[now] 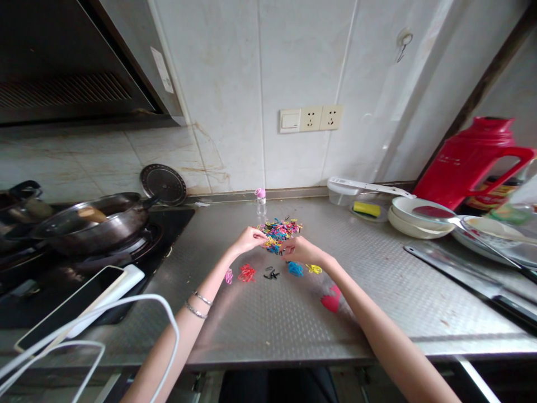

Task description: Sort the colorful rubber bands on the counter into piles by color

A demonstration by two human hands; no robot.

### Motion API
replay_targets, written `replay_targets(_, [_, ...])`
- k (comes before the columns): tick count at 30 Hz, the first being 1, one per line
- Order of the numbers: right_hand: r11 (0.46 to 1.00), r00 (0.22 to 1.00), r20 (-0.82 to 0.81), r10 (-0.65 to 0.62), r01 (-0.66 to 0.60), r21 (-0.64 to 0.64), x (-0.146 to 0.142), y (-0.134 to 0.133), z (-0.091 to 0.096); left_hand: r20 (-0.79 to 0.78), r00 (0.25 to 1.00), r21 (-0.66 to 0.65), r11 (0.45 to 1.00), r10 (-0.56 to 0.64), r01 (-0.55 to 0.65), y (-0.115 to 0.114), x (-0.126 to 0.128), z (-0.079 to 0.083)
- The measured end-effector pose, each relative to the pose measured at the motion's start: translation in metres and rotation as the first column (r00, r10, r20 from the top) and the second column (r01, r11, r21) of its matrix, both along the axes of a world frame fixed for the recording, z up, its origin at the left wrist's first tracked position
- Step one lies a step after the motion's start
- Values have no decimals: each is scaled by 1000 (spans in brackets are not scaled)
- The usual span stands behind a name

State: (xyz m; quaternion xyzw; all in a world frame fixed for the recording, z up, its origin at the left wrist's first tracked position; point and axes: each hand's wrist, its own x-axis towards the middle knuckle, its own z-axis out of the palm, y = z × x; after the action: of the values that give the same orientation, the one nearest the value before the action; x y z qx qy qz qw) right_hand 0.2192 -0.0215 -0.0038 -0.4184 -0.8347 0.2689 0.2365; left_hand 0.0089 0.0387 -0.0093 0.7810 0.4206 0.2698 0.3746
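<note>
A mixed heap of small coloured rubber bands (282, 228) lies on the steel counter. At its left edge is my left hand (250, 239), thumb and fingers pinched together; whatever is between the tips is too small to make out. My right hand (302, 249) reaches the heap's right front side with fingers curled inward, their tips partly hidden. Nearer me, sorted by colour, lie a pink bunch (228, 276), a red bunch (247, 273), a black bunch (271, 273), a blue bunch (295, 269) and a yellow bunch (314, 269).
Behind the heap stands a small clear bottle with a pink cap (260, 195). A clear bag with a red patch (331, 299) lies by my right forearm. Left are a pan (96, 224), a phone (75, 302) and white cables (168, 313); right, a knife (453, 274), bowls (413, 224) and a red thermos (465, 162).
</note>
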Motion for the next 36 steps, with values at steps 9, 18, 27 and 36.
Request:
replay_targets(9, [985,982,110,152,-141,-98,-20,-13,-9,-21,1000,9,1000,5,-5,2,-5,-4])
replay_targets(18, [973,975,-87,-202,210,94,29,14,2,-82,997,58,998,-10,15,-3,1,-7])
replay_targets(27, [945,952,-39,-304,306,115,49,34,-31,-205,978,99,994,-32,54,-9,4,-7])
replay_targets(36, [958,968,15,-252,247,142,42,36,-39,-323,946,157,984,-29,83,-12,9,-12])
